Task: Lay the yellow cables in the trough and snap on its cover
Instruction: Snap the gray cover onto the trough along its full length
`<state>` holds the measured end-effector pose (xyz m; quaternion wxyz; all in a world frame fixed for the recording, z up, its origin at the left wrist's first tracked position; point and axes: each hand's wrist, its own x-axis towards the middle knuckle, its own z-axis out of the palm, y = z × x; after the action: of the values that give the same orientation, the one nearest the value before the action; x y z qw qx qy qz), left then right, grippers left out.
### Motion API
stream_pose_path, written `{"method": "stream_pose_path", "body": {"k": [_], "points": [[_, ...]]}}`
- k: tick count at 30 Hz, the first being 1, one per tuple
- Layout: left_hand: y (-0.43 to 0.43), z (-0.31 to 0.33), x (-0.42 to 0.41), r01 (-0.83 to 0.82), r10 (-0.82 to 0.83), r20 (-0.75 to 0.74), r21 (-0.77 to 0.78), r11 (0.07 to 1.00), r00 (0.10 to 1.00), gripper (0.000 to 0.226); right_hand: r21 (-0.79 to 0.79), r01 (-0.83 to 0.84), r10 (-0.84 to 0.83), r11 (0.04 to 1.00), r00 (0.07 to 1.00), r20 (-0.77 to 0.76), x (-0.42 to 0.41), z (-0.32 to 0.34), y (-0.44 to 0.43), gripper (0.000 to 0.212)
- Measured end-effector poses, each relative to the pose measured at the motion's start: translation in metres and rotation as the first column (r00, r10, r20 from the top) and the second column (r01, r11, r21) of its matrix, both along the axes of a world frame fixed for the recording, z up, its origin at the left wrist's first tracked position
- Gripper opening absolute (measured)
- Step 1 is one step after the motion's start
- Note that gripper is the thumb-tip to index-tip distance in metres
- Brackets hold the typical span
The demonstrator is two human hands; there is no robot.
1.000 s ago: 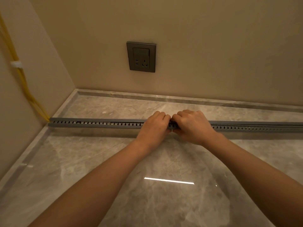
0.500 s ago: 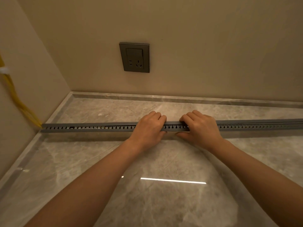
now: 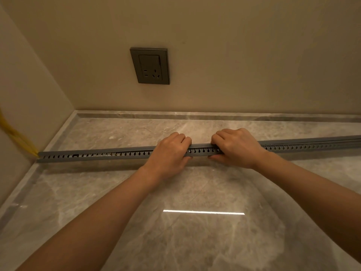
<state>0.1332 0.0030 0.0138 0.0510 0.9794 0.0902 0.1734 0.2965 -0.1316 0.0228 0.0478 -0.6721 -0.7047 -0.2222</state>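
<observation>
Item 1. Floor (image 3: pixel 97 222): polished grey marble-pattern tile with a bright bar of reflected light (image 3: pixel 203 212) nearest the viewer, between the two bare forearms.

Item 2. Left hand (image 3: pixel 170 153): fingers together, curled over the top of the trough and clamped on it.

Item 3. Right hand (image 3: pixel 234 148): just beside the left with a short gap between them. Fingers are curled over the top, the thumb is pressed to the near side, and the hand is clamped on the trough.

Item 4. Trough (image 3: pixel 97 155): a long grey slotted channel lying flat on the floor, running from the left wall off the right edge. The cover (image 3: pixel 203 146) sits along its top between the hands.

Item 5. Yellow cables (image 3: pixel 17 136): they descend the left wall and meet the trough's left end at the corner.

Item 6. Skirting (image 3: pixel 195 115): a grey stone strip along the wall foot, well apart from the trough.

Item 7. Wall socket (image 3: pixel 150 65): a dark grey plate on the beige back wall. Its pin holes are visible, and any lettering is too small to read.
</observation>
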Motion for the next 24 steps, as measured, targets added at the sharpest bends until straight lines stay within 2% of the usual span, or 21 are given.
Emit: {"method": "stream_pose_path", "body": {"k": [6, 10, 16, 24], "points": [[-0.006, 0.007, 0.006, 0.055, -0.054, -0.013, 0.168, 0.984, 0.998, 0.022, -0.013, 0.003, -0.004, 1.0, 1.0, -0.019, 0.002, 0.001, 0.002, 0.039], [-0.017, 0.006, 0.017, 0.088, -0.095, 0.026, 0.21, 0.974, 0.995, 0.021, 0.02, -0.012, 0.013, 1.0, 0.999, -0.034, 0.002, 0.001, 0.003, 0.038], [-0.024, 0.002, 0.026, 0.11, -0.121, 0.084, 0.132, 0.985, 0.989, 0.021, 0.023, -0.014, 0.015, 1.0, 0.998, -0.053, 0.001, 0.003, 0.003, 0.04], [-0.01, 0.002, 0.023, 0.116, -0.118, 0.058, 0.046, 0.992, 0.991, 0.022, -0.035, 0.074, -0.077, 0.997, 0.992, -0.1, -0.009, 0.003, 0.013, 0.036]]}}
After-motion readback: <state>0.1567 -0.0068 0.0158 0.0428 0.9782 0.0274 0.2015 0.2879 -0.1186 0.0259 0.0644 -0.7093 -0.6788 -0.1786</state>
